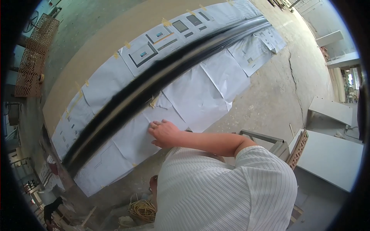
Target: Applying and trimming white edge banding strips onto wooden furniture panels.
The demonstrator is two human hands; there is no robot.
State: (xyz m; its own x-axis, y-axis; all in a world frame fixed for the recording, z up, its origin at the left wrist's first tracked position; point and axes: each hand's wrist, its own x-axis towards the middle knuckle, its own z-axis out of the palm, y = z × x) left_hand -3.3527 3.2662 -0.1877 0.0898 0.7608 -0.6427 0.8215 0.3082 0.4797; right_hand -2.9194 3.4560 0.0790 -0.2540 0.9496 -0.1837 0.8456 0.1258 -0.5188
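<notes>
The right hand [166, 133] lies palm-down, fingers spread, on white paper [204, 84] — what may be the left hand [153, 184] is mostly hidden by the ribbed shirt [216, 192], its state impossible to tell.

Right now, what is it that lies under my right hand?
Under your right hand there is white paper, visible beside it. The part directly beneath the palm is covered by the hand, and whatever the paper itself hides there cannot be seen.
</notes>
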